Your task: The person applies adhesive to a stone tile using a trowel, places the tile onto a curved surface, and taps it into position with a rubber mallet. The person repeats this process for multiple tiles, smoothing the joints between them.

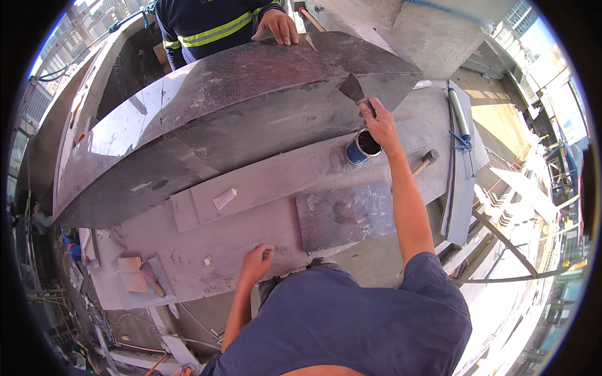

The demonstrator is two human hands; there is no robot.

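Note:
My right hand [380, 123] grips a putty knife [352, 89] by its handle, the dark, wide blade pointing up and left at the front face of a long grey stone slab piece [251, 135]. Just below that hand stands an open blue can [359, 150] with dark contents. My left hand [256, 263] is closed, its fingers curled, above the near edge of the dusty work table [207, 241]; whatever it may hold is hidden. To its right lies a flat dark plate [343, 216] with smears on it. A small white tube [224, 198] lies between my left hand and the slab.
A co-worker's hand [276, 27] rests on the slab's top at the far side. Right of the can are a hammer [426, 161] and a caulking gun [459, 116]. Another scraper [152, 279] and tan blocks [132, 274] lie at the table's left end.

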